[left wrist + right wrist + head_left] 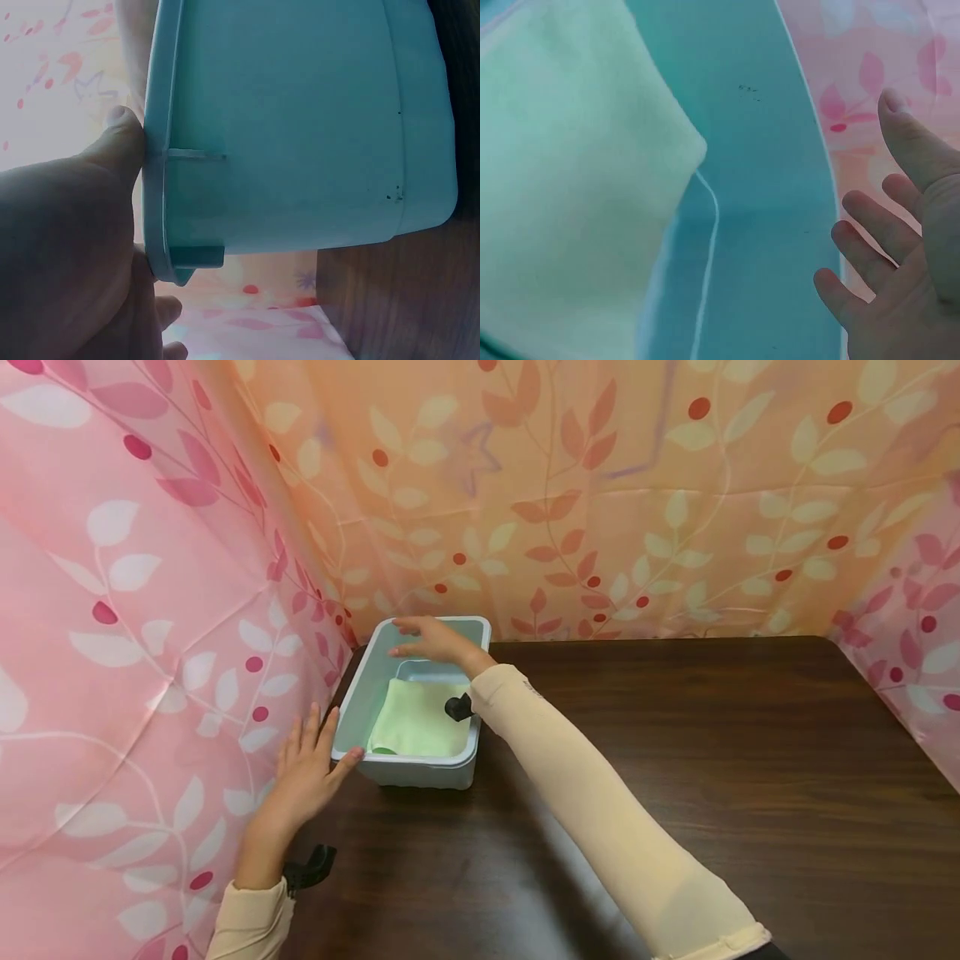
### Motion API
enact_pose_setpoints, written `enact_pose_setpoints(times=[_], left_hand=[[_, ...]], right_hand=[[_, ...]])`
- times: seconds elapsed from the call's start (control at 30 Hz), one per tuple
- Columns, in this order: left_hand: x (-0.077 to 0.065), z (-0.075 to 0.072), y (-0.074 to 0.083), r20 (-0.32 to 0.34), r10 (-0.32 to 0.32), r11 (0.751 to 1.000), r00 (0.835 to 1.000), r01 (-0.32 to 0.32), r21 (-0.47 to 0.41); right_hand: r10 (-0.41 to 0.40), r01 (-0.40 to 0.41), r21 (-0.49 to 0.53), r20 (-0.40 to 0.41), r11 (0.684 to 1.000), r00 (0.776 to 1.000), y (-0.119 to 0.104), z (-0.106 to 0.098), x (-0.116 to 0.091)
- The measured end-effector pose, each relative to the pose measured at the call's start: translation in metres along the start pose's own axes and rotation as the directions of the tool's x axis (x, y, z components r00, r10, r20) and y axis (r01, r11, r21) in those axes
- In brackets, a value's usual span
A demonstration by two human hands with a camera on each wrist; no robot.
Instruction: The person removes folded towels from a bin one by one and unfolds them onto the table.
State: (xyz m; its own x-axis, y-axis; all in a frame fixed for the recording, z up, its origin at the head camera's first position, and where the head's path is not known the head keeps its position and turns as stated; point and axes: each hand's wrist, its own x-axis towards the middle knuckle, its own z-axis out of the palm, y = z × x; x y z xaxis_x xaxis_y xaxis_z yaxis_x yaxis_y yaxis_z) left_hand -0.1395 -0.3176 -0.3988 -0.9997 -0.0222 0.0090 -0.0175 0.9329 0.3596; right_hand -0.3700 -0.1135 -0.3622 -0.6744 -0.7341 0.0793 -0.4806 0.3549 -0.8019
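Observation:
A light blue-grey plastic bin (420,772) stands at the table's left end, its mouth facing up. Inside lies a pale green cloth (420,718), spread over part of the bottom; it looks flat and pale in the right wrist view too. My left hand (303,781) is at the bin's near left corner, fingers spread along the outside and thumb touching the rim (156,150). Over the far part of the bin reaches my right hand (438,642), its fingers extended and holding nothing. In the right wrist view that hand (892,270) is beside the bin's wall.
The dark wooden table (675,760) extends to the right of the bin. A pink floral curtain (150,610) hangs close on the left, and an orange floral curtain (600,502) hangs behind the table.

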Motion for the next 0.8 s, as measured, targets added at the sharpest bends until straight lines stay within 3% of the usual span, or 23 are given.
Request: enact_pose_setpoints(times=[0.33,0.57,0.8], left_hand=[[0.001,-0.001,0.004,0.038,-0.026,1.0,0.999,0.027,-0.01],[0.002,0.0,0.006,0.035,-0.026,0.999,0.999,0.027,-0.029],[0.003,0.001,0.003,0.047,-0.045,0.998,0.998,0.047,-0.039]], right_hand=[[0.098,-0.072,0.223,-0.112,0.972,0.989,0.01,0.023,0.014],[0.173,-0.121,0.287,-0.163,0.95,0.971,0.018,0.046,0.021],[0.247,-0.197,0.309,-0.134,0.931,0.96,0.019,0.056,0.02]])
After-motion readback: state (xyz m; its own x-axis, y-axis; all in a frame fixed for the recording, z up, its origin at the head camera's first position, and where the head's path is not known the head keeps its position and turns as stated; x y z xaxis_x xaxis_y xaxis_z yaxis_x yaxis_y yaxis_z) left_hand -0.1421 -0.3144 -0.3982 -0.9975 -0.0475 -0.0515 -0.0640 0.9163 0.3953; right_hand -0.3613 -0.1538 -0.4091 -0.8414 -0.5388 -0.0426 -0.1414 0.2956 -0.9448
